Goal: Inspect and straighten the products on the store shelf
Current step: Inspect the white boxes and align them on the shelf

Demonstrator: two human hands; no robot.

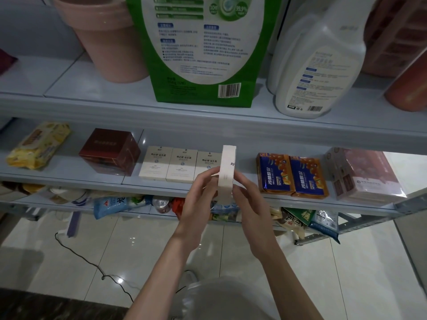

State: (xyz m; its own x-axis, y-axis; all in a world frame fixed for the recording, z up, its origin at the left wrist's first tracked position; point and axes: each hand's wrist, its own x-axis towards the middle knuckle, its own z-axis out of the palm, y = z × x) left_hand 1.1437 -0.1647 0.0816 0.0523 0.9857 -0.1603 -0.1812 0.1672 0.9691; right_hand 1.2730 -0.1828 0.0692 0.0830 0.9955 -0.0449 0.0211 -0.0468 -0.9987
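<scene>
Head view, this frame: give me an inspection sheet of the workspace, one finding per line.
Surface: middle shelf, stocked, gap right of the white row.
Job's things: white box held edge-on; three matching boxes upright in a row.
Clutter: snack bags jumbled on the lowest shelf.
Grippers: left hand and right hand both grip the white box.
Cables: black cable loose on the floor.
Surroundings: green carton, white jug above.

Green carton [203,49] & pink pot [104,38] were cut off at top edge; white box [227,172] hid part of 3rd cream box [206,165] behind it.
</scene>
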